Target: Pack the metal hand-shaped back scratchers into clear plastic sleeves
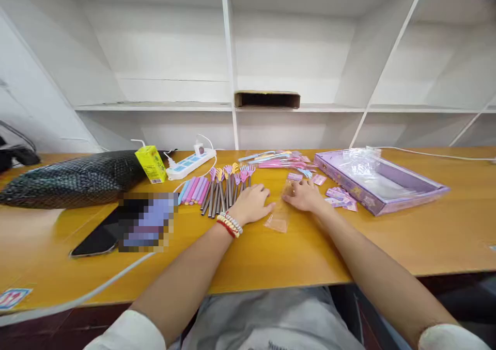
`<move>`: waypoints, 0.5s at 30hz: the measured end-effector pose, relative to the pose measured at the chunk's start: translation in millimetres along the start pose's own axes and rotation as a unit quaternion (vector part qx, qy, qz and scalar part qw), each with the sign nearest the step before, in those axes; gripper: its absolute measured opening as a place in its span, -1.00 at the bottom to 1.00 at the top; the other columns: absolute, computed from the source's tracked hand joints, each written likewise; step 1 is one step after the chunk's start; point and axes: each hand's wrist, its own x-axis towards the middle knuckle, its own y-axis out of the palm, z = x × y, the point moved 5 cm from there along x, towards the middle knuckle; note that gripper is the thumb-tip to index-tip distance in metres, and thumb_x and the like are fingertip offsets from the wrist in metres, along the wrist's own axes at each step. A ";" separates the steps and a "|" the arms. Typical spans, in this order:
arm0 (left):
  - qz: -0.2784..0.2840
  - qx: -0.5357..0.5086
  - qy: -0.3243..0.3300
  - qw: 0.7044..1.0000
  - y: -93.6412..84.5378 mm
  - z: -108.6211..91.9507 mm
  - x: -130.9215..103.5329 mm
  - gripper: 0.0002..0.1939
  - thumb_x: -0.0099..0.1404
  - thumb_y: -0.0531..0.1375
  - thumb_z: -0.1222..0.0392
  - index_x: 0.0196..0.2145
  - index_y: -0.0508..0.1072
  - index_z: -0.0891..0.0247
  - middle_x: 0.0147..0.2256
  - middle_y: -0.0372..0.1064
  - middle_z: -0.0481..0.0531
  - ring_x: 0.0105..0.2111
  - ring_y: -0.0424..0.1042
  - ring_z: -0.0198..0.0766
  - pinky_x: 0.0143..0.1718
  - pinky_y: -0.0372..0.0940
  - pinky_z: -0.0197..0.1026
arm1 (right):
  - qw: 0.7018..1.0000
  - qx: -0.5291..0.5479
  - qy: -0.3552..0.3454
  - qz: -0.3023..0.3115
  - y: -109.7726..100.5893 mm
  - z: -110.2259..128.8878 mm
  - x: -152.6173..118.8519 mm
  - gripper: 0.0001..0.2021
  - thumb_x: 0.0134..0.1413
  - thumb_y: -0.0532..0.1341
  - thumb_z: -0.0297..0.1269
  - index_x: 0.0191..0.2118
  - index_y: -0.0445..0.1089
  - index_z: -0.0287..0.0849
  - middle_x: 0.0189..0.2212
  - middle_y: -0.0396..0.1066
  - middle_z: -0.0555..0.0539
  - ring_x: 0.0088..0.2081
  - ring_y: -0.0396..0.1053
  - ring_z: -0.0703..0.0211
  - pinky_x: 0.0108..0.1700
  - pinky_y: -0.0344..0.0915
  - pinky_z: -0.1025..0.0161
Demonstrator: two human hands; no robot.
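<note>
My left hand (253,204) wears beaded bracelets and rests at the right end of a row of metal rods with colourful claw-shaped heads (228,185), its thumb and fingers apart. My right hand (304,195) lies on the upper part of a clear plastic bag (277,221); its fingertips are near a light blue claw head (306,173) and small pink cards (319,179). Whether it grips the bag is hard to tell. Left of the rods lie pink, purple and blue tubes (194,190). Packed pink and blue pieces (275,159) lie behind the hands.
A purple tray box (403,197) with clear plastic in it stands right, beside more cards (341,197). Leftward are a power strip (189,165), a yellow drink carton (151,164), a dark scaly-patterned object (77,179) and a phone (98,234). A white cable (116,277) crosses the front left.
</note>
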 end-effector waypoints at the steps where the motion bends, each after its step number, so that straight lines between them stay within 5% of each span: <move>1: 0.004 -0.005 0.005 1.000 1.0 1.1 -0.8 -0.63 0.26 0.00 -0.06 -0.23 0.39 0.29 -0.26 0.32 0.12 -0.20 0.33 -0.11 -0.14 0.24 -0.08 | 1.000 0.003 0.009 0.007 1.0 -0.6 0.7 -0.38 -0.02 0.05 0.14 0.01 0.27 -0.29 -0.03 0.25 -0.35 0.09 0.05 -0.30 0.02 0.02 -0.05; 5: 0.005 -0.029 0.007 1.000 2.9 5.9 -2.2 -0.63 0.31 -0.06 -0.02 -0.17 0.39 0.26 -0.23 0.33 0.12 -0.16 0.33 -0.14 -0.09 0.22 -0.10 | 0.998 0.044 -0.031 0.030 2.9 4.5 1.3 -0.43 -0.07 0.11 0.15 -0.04 0.34 -0.18 -0.07 0.28 -0.28 0.02 0.14 -0.22 -0.02 0.07 -0.03; 10: -0.002 -0.063 -0.003 0.998 3.9 7.3 -1.8 -0.58 0.32 -0.08 0.00 0.00 0.31 0.25 -0.08 0.32 0.14 -0.05 0.29 -0.13 0.00 0.17 -0.09 | 0.969 0.147 -0.198 0.019 -5.8 24.7 -7.0 -0.59 -0.02 0.12 0.13 -0.35 0.47 -0.12 -0.19 0.36 -0.17 -0.02 0.19 -0.04 -0.01 0.08 0.11; 15: 0.064 -0.106 0.027 0.992 10.8 3.1 -3.2 -0.34 0.18 0.06 -0.19 0.15 0.18 0.19 0.14 0.16 0.15 0.12 0.15 -0.05 0.10 0.06 -0.05 | 0.944 0.208 -0.253 -0.037 -14.5 30.8 -9.2 -0.64 0.10 0.08 -0.05 -0.48 0.40 -0.21 -0.46 0.40 -0.08 -0.36 0.30 0.22 -0.25 0.15 0.28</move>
